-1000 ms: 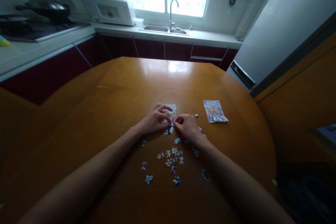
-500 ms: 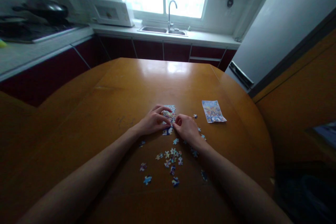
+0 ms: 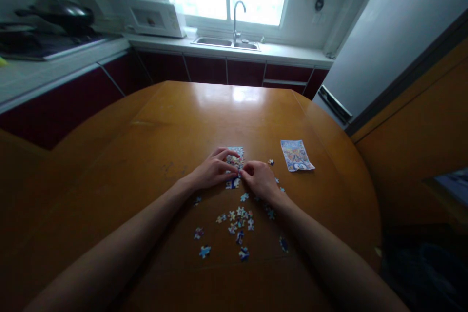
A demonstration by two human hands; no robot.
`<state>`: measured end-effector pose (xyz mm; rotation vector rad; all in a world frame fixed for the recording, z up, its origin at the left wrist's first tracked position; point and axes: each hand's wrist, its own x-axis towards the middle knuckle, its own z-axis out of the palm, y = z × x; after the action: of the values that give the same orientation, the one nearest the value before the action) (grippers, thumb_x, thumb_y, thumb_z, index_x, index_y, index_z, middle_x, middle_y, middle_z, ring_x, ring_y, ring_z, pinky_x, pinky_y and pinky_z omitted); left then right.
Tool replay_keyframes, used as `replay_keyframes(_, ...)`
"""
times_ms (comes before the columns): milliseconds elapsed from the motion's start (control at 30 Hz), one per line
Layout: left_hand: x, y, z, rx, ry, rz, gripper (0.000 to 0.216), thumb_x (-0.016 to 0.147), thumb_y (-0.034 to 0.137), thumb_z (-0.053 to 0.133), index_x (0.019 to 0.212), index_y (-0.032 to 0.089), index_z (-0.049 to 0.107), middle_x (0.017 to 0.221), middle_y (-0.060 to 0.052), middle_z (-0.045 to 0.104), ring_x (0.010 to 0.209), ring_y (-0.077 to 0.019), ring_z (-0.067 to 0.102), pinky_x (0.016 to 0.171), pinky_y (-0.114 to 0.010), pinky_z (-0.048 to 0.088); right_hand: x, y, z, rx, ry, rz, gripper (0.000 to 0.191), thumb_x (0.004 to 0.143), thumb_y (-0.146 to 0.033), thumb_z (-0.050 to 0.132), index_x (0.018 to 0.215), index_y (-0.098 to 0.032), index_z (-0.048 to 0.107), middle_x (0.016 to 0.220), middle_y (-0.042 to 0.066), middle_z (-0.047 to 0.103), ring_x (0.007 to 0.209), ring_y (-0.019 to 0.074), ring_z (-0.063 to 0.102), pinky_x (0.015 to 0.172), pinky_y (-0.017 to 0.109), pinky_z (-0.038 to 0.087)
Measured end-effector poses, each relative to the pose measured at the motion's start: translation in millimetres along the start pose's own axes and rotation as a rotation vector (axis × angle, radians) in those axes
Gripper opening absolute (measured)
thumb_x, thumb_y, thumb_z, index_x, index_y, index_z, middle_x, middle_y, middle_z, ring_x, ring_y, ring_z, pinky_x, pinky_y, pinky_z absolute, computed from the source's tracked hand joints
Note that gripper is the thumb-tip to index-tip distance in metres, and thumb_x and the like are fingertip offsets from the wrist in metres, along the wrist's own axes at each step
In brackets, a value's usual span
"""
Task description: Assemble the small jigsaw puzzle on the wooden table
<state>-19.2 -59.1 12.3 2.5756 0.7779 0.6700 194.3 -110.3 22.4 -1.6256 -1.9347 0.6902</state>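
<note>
A partly joined jigsaw puzzle (image 3: 237,150) lies on the wooden table in front of me, with part of it covered by my fingers. My left hand (image 3: 212,169) rests along its left side, fingers apart, the fingertips touching the joined pieces. At the puzzle's right edge my right hand (image 3: 261,179) is closed in a pinch, its thumb and fingertip at a small puzzle piece that is mostly hidden. Below the hands is a cluster of loose puzzle pieces (image 3: 240,219). A blue piece (image 3: 204,251) lies nearer to me.
A printed picture sheet (image 3: 297,156) lies to the right of my right hand. More pieces sit beside and under my right wrist, one of them (image 3: 271,162) above it. Beyond the table (image 3: 175,117) are a sink (image 3: 214,41), a microwave (image 3: 153,18) and a refrigerator (image 3: 369,44).
My right fingertips have moved very slightly left, closer to my left thumb at the puzzle's edge. The left hand and the loose pieces stay about where they were.
</note>
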Motion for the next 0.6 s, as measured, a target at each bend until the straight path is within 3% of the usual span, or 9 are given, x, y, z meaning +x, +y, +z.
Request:
replay_keyframes(100,0,-1,1,-0.008,0.005,-0.007,0.012,0.092,0.038,0.071,0.1,0.039,0.08,0.133,-0.002,0.06,0.124,-0.0274,0.046,0.109,-0.051,0.04,1,6,-5,0.022,0.082,-0.019,0.018,0.089,-0.02,0.058,0.096,-0.022,0.075,0.087,0.004,0.074,0.075,0.0171,0.063,0.071,0.028,0.043)
replay_keyframes(200,-1,-1,2,0.0,0.001,-0.014,0.012,0.092,0.038,0.071,0.099,0.039,0.08,0.133,-0.002,0.06,0.125,-0.0278,0.046,0.109,-0.051,0.041,3,12,-12,0.018,0.119,-0.066,0.021,0.088,-0.014,0.056,0.091,-0.021,0.076,0.091,0.004,0.072,0.079,0.017,0.062,0.074,0.028,0.044)
replay_keyframes(367,-1,0,1,0.017,-0.002,-0.011,0.012,0.093,0.039,0.069,0.1,0.038,0.08,0.133,-0.002,0.059,0.126,-0.0271,0.046,0.11,-0.051,0.04,1,15,-15,-0.031,-0.032,-0.23,0.024,0.088,-0.012,0.056,0.088,-0.021,0.078,0.09,0.003,0.069,0.079,0.0159,0.061,0.076,0.027,0.044)
replay_keyframes(600,-1,1,0,-0.041,0.013,-0.022,0.01,0.09,0.037,0.073,0.096,0.036,0.081,0.132,-0.004,0.061,0.125,-0.0276,0.047,0.111,-0.05,0.039,-1,10,-15,-0.192,-0.133,-0.234,0.024,0.094,-0.019,0.056,0.096,-0.025,0.079,0.094,0.004,0.069,0.085,0.0176,0.063,0.079,0.028,0.044)
